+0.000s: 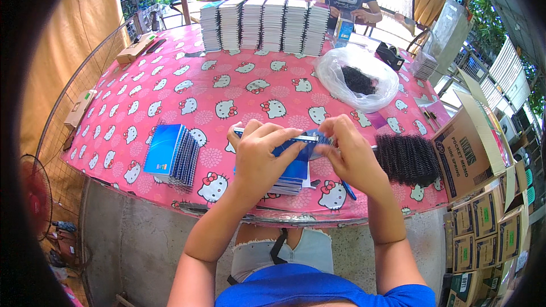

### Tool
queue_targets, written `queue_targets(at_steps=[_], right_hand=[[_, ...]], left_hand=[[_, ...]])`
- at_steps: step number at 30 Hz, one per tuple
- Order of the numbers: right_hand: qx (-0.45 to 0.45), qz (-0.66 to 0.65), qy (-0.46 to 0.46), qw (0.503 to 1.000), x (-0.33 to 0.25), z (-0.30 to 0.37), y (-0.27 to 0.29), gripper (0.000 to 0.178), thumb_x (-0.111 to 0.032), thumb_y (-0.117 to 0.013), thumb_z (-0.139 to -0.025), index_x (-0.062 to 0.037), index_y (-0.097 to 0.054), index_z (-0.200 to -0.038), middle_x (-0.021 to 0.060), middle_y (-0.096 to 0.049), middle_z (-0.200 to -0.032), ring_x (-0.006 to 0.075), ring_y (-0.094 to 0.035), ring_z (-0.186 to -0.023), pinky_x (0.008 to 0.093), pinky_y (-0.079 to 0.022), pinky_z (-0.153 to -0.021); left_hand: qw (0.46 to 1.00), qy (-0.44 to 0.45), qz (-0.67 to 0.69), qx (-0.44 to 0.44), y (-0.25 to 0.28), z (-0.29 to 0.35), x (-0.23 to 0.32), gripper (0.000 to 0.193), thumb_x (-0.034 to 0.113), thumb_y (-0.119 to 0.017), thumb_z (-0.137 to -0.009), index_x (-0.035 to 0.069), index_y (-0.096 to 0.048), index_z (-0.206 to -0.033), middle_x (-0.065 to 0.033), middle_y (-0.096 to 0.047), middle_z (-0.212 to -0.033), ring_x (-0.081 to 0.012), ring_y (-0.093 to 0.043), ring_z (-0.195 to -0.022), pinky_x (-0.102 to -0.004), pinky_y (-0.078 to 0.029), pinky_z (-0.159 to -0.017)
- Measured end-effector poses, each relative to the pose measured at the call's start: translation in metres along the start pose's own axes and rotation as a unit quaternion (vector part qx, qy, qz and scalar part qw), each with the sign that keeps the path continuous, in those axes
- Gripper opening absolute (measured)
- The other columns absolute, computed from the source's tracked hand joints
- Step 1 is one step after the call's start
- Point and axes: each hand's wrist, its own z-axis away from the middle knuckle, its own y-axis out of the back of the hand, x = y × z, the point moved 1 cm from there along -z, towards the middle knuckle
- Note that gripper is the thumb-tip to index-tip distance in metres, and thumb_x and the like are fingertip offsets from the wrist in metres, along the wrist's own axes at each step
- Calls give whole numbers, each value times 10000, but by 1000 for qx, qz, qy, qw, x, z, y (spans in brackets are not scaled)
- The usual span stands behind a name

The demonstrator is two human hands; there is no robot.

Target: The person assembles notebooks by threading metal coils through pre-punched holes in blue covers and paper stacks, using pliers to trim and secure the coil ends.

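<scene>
My left hand [263, 150] is closed around a small blue-covered notepad [291, 143], held tilted above the table with its edge toward my right. At that edge, the fingers of my right hand [351, 150] are pinched together; what they hold is too small and blurred to tell. Under my hands lies a stack of blue-covered notepads [293, 175]. To the left stands a stack of blue spiral notepads [169, 153] with dark coils along one side. A bundle of black spiral coils [407, 160] lies right of my right hand, and a blue pen [348, 190] rests near it.
Tall stacks of notebooks [263, 25] line the far side, near another person [347, 0] holding a blue item. A clear plastic bag [335, 88] holds black coils. Black tape dispenser [390, 55] at far right; cardboard boxes [467, 150] by the right edge; fan [35, 196] at left.
</scene>
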Motion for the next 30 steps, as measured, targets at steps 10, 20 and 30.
queue_targets(at_steps=[10, 20, 30], right_hand=[[-6, 51, 45, 998, 1, -7, -1, 203, -186, -659, -827, -35, -594, -946, 114, -601, -850, 314, -614, -722, 390, -482, -624], [-172, 64, 43, 982, 11, -17, 14, 220, -220, -623, -861, -13, -601, -932, 147, -606, -789, 339, -622, -747, 394, -497, -655], [-229, 315, -108, 915, 201, 29, -32, 409, -307, -694, -719, -71, -506, -996, 200, -643, -824, 409, -635, -782, 488, -501, -688]], left_hand=[[999, 34, 0, -16, 1, -1, 2, 216, 275, -769, -687, 133, -677, -822, 23, -665, -781, -158, -559, -791, -402, -244, -858], [998, 53, 23, -16, 4, -2, 4, 265, 242, -807, -638, 122, -686, -842, 13, -665, -797, -151, -577, -813, -373, -277, -896], [999, 22, 26, -16, 7, -1, -2, 317, 230, -828, -609, 90, -677, -851, -34, -666, -818, -196, -604, -869, -361, -350, -869]])
